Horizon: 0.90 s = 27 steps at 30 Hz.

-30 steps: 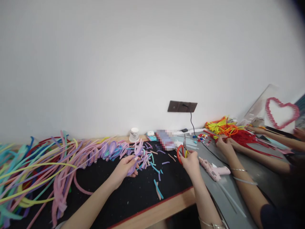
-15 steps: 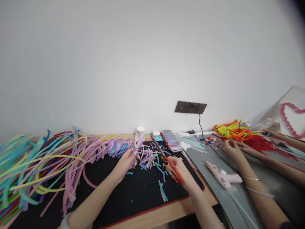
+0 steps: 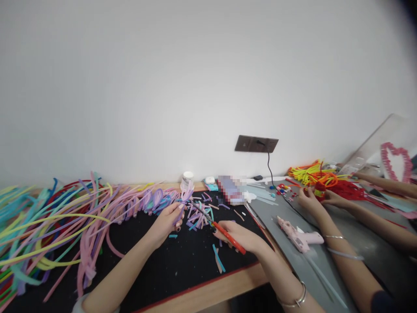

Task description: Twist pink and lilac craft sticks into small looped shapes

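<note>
Between the fingers of my left hand (image 3: 167, 224) is a looped bundle of pink and purple pipe cleaners (image 3: 186, 195), its loops sticking up above the fingers. My right hand (image 3: 236, 235) is closed around the red handles of a pair of scissors (image 3: 230, 237). The dark blades point up and left, with their tips close beside the pipe cleaners at my left fingertips. Whether the blades touch them I cannot tell. Below the blades lies a heap of short cut pieces (image 3: 197, 218) in pink, purple and blue on the black mat (image 3: 182, 269).
Long pastel pipe cleaners (image 3: 65, 230) cover the left side. A paper cup (image 3: 187, 179) and a phone (image 3: 230, 189) stand along the back. To the right lies a pink glue gun (image 3: 299, 234), near another person's hands (image 3: 311, 200). A black cord (image 3: 269, 167) hangs from the wall socket (image 3: 256, 143).
My right hand has brought the scissors left, their tips now at the pipe cleaners in my left hand. The other person's hands now show a small red and yellow item. The view shifted slightly.
</note>
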Motion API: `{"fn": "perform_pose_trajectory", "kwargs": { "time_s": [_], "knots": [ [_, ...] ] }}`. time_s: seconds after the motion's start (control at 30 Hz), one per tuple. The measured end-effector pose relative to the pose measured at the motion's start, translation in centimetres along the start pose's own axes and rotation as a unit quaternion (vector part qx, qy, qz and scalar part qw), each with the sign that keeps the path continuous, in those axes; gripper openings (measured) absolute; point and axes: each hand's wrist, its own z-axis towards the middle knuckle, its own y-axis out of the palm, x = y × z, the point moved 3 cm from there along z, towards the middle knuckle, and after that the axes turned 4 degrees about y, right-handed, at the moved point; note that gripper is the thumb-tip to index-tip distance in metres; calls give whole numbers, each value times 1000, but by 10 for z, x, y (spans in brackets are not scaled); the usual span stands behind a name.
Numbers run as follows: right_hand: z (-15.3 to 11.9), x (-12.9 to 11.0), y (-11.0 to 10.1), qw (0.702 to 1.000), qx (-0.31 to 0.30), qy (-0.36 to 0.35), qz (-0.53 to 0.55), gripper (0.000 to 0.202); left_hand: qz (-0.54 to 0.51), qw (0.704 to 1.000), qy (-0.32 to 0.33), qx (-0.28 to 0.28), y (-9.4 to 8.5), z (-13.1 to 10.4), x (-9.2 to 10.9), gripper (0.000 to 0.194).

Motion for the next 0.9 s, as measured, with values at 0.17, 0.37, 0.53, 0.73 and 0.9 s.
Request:
{"fn": "perform_pose_trajectory", "kwargs": {
  "time_s": [0.17,0.37,0.53,0.73,0.9],
  "knots": [
    [-1,-6,1,999,-22,-26,-18,31,1,999,-30,-33,1,-1,-1,41],
    [5,-9,0,999,-26,-32,-19,33,31,991,-68,-115,6,-5,-7,42],
    [7,-5,2,998,-41,-34,-20,35,42,988,-73,-133,7,-5,-5,43],
    [6,4,2,996,-84,-25,31,39,40,989,-61,-125,8,-6,-3,43],
    [7,7,4,995,-86,-29,42,42,53,987,-71,-136,11,-8,-2,41]
  ]
}}
